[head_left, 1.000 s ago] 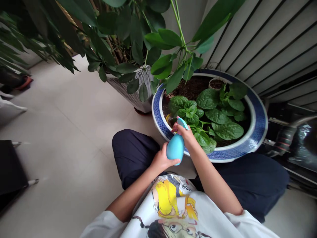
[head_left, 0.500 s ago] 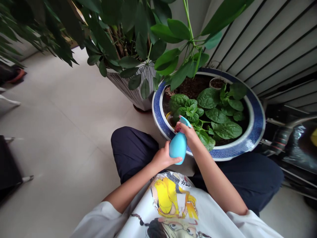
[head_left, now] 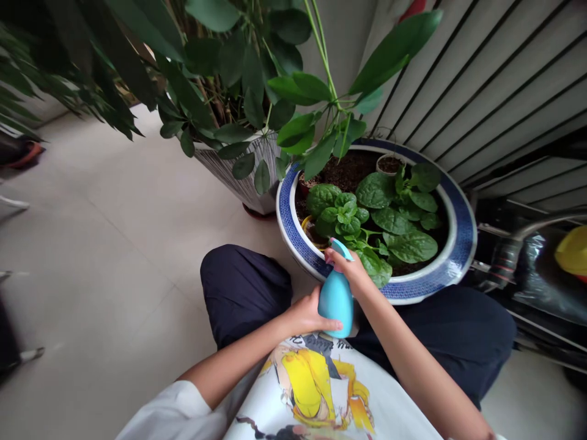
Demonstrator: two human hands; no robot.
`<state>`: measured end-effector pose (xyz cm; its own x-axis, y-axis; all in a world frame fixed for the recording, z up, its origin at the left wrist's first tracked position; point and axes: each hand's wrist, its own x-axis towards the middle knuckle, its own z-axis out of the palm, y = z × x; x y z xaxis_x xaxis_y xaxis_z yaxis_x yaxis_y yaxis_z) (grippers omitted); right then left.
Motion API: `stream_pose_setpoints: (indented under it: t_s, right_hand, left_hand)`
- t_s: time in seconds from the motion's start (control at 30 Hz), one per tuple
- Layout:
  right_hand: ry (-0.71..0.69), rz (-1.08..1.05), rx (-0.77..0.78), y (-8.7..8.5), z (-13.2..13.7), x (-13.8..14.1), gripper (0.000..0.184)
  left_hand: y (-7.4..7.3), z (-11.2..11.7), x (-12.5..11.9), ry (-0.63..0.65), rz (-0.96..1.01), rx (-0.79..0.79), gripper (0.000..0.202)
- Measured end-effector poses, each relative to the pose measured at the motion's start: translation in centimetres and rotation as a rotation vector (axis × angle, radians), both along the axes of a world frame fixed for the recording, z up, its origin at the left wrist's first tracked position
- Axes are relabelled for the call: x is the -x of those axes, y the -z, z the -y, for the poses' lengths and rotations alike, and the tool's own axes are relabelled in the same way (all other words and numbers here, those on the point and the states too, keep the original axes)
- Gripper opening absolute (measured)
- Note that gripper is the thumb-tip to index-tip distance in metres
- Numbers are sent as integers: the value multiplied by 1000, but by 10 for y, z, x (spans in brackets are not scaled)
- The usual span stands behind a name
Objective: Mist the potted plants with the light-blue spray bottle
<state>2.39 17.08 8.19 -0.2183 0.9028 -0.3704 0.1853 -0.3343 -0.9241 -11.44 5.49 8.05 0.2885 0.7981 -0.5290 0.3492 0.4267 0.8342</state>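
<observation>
Tiled floor, spray bottle partly hidden

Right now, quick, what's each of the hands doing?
Left hand: holding the lower part of the turquoise spray bottle.
Right hand: closed around the top of the same bottle, at its spray head.

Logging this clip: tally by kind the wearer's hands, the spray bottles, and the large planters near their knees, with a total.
Hands: 2 (left hand, right hand)
Spray bottles: 1 (turquoise spray bottle, held in both)
Large planters: 2 (round blue-and-white planter, striped planter)
Total: 5
</observation>
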Motion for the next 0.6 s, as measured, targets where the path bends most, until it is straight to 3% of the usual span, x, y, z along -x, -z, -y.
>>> stream_pose_setpoints:
  t_s: [0.27,0.47,0.6]
  right_hand:
    - [64,8,51,15,10,-7,26]
    - [-171,52,54,15,13,3,29]
    - [-186,61,70,14,8,9,29]
  left_hand:
    - [0,5,-5,89,-47,44,101]
    - [10,22,-17,-14,-27,73,108]
    - [15,26,-20,-60,58,41,107]
